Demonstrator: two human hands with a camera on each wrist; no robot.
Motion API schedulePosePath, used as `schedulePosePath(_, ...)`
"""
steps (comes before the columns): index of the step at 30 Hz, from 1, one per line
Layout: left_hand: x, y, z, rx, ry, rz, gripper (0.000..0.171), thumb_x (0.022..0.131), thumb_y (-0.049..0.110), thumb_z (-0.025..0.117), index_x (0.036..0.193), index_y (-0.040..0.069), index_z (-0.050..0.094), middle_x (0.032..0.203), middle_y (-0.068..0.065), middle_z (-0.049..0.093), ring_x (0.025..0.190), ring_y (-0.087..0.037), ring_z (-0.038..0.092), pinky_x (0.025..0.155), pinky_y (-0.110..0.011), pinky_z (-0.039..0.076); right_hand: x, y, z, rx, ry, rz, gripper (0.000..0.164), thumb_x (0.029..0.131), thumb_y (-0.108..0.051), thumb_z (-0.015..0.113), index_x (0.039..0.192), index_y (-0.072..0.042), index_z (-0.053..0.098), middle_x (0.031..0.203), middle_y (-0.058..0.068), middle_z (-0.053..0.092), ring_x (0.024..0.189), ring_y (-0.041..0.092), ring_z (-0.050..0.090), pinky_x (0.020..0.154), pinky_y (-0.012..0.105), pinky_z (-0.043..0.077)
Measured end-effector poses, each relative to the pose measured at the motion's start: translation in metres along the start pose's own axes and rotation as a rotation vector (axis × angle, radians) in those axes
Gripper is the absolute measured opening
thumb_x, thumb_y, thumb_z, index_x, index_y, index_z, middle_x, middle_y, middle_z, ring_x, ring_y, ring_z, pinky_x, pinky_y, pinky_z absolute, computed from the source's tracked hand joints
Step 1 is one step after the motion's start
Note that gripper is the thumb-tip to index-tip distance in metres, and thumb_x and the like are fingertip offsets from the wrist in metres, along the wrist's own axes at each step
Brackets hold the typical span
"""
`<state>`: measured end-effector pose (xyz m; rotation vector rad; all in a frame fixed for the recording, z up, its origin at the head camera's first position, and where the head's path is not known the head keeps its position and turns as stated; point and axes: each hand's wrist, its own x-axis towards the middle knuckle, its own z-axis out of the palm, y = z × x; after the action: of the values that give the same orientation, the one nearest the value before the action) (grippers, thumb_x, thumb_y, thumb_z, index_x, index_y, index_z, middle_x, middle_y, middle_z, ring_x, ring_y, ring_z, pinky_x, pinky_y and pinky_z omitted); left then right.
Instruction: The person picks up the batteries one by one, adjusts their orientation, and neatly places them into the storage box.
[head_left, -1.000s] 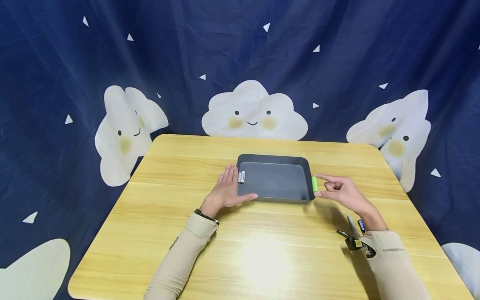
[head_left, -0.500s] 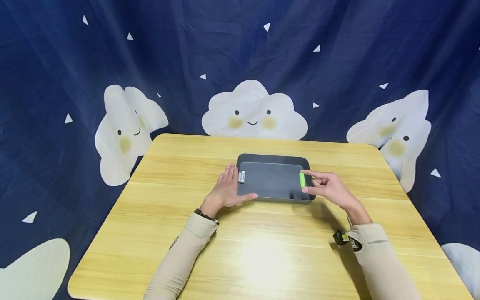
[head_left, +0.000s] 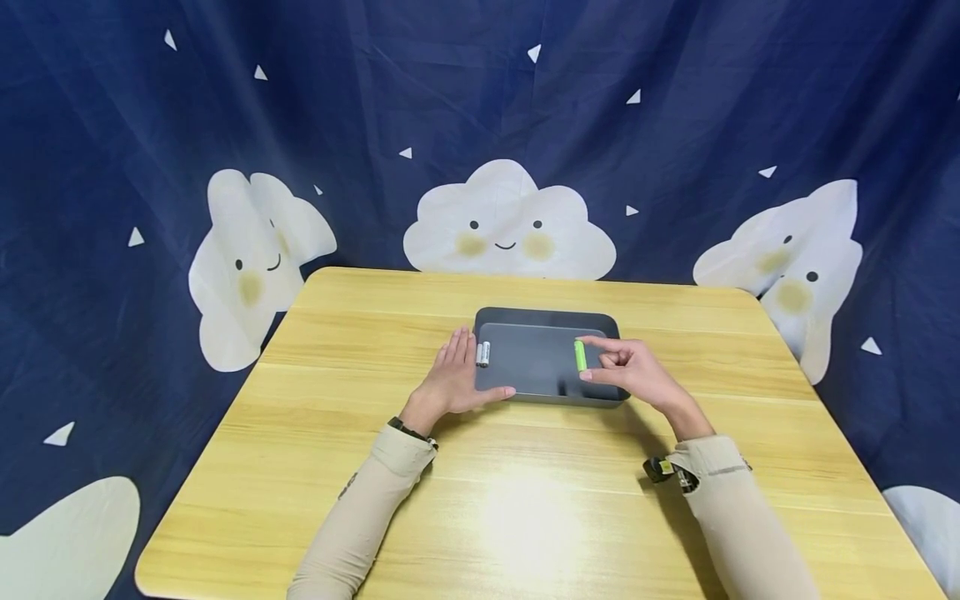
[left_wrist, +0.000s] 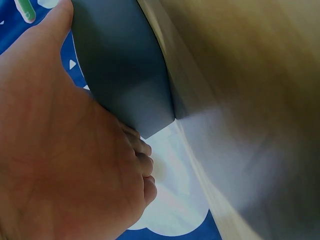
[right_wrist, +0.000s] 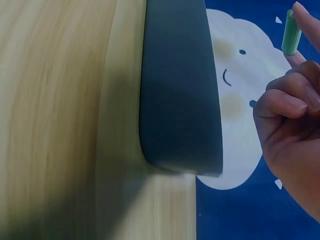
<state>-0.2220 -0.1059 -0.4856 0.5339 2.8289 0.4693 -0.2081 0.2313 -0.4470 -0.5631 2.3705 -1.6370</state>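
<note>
A dark grey tray [head_left: 536, 360] sits on the wooden table. Inside it, against the left wall, lie silver-white batteries [head_left: 483, 354] side by side. My right hand [head_left: 626, 367] pinches a green battery [head_left: 581, 356] by its two ends, between thumb and index finger, above the right half of the tray. The right wrist view shows this green battery [right_wrist: 291, 33] held up over the tray's rim, the other fingers curled. My left hand [head_left: 453, 379] rests with straight fingers along the tray's left side, thumb on the near rim. In the left wrist view its palm [left_wrist: 75, 145] lies beside the tray wall [left_wrist: 125, 70].
The light wooden table [head_left: 360, 333] extends around the tray, with a bright glare at its front. A blue curtain [head_left: 360, 100] with white clouds hangs behind. My right forearm [head_left: 742, 517] crosses the table's right side and covers what lies beneath it.
The right hand has carried the green battery leftward, from outside the tray's right wall to above its inside. The left hand, tray and silver-white batteries have stayed put.
</note>
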Motion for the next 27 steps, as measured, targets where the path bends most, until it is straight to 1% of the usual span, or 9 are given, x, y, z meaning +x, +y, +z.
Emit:
schedulePosePath(5, 0.002, -0.002, 0.002, -0.003, -0.002, -0.004, 0.13, 0.085, 0.087, 0.049, 0.164, -0.003, -0.002, 0.174, -0.021, -0.01, 0.164, -0.033, -0.008, 0.134, -0.048, 0.005, 0.009, 0.0, 0.009, 0.026, -0.021, -0.026, 0.061, 0.091, -0.011, 0.079, 0.147, -0.003, 0.057, 0.059, -0.004, 0.019, 0.052, 0.017, 0.013, 0.05, 0.033, 0.021)
schedulePosePath(8, 0.003, -0.002, 0.003, -0.01, 0.003, -0.003, 0.131, 0.084, 0.089, 0.048, 0.164, -0.003, -0.001, 0.174, -0.021, -0.01, 0.164, -0.033, -0.007, 0.134, -0.048, 0.005, 0.016, 0.0, 0.014, 0.027, -0.032, -0.047, 0.06, 0.091, -0.01, 0.079, 0.146, -0.004, 0.057, 0.058, -0.005, 0.02, 0.051, 0.015, 0.014, 0.049, 0.031, 0.022)
schedulePosePath(13, 0.0, 0.0, 0.0, -0.019, 0.006, 0.0, 0.133, 0.083, 0.091, 0.047, 0.164, -0.004, 0.001, 0.174, -0.022, -0.007, 0.164, -0.034, -0.005, 0.134, -0.049, 0.007, 0.026, 0.0, 0.025, 0.041, -0.045, -0.064, 0.058, 0.092, -0.01, 0.078, 0.146, -0.009, 0.059, 0.057, -0.005, 0.021, 0.05, 0.015, 0.013, 0.05, 0.03, 0.023)
schedulePosePath(19, -0.002, 0.003, -0.003, -0.015, 0.004, -0.008, 0.127, 0.086, 0.084, 0.051, 0.164, -0.004, 0.002, 0.174, -0.023, -0.005, 0.164, -0.035, -0.003, 0.134, -0.049, 0.008, 0.04, 0.0, 0.039, 0.037, -0.058, -0.058, 0.06, 0.091, -0.013, 0.08, 0.147, -0.008, 0.059, 0.056, -0.007, 0.022, 0.049, 0.013, 0.015, 0.051, 0.027, 0.023)
schedulePosePath(23, -0.002, 0.004, -0.003, 0.008, 0.008, -0.011, 0.127, 0.087, 0.084, 0.051, 0.164, -0.004, 0.003, 0.174, -0.023, -0.003, 0.164, -0.035, -0.002, 0.134, -0.049, 0.009, 0.048, 0.001, 0.048, 0.058, -0.065, -0.042, 0.06, 0.09, -0.012, 0.08, 0.146, -0.006, 0.058, 0.056, -0.007, 0.022, 0.049, 0.011, 0.015, 0.049, 0.025, 0.021)
schedulePosePath(27, -0.002, 0.003, -0.003, 0.014, 0.011, -0.012, 0.128, 0.086, 0.085, 0.051, 0.164, -0.004, 0.003, 0.174, -0.023, -0.004, 0.164, -0.035, -0.002, 0.134, -0.049, 0.009, 0.056, 0.002, 0.055, 0.074, -0.07, -0.008, 0.059, 0.091, -0.013, 0.079, 0.147, -0.008, 0.059, 0.056, -0.008, 0.021, 0.048, 0.01, 0.014, 0.048, 0.022, 0.019)
